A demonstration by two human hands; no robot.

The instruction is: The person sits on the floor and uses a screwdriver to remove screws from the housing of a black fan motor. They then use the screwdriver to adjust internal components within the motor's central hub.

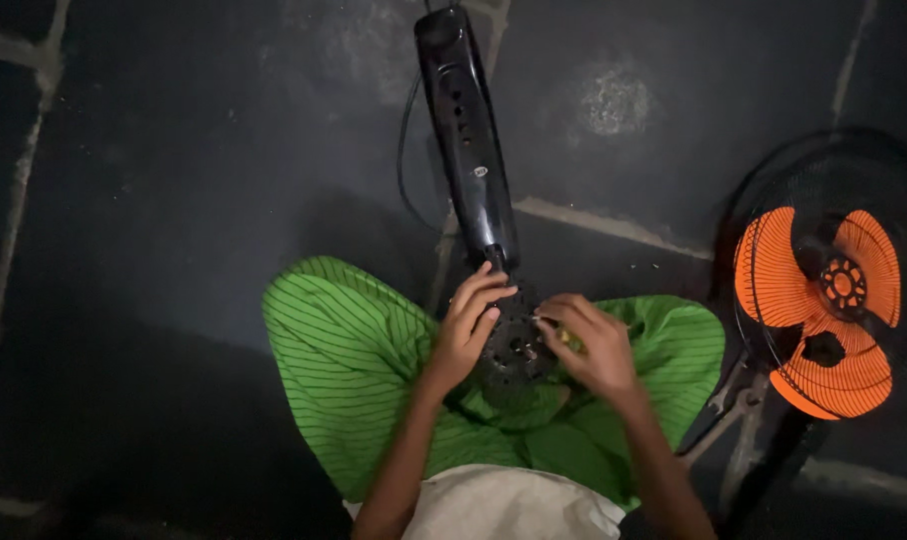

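Observation:
A long black fan body (469, 140) lies on the dark floor, pointing away from me, with its round motor end (514, 345) resting between my knees. My left hand (469, 325) grips the left side of that round end, fingers curled over its rim. My right hand (594, 345) is closed around a small yellowish tool or part (566, 338) and presses it against the right side of the motor end. My legs in green striped cloth (354, 360) are crossed under the work.
An orange fan blade (824, 310) sits inside a black wire guard (774, 200) on the floor at right. A pair of pliers (719, 410) lies beside my right knee. A black cord (406, 170) loops left of the fan body. The floor is dark stone tiles.

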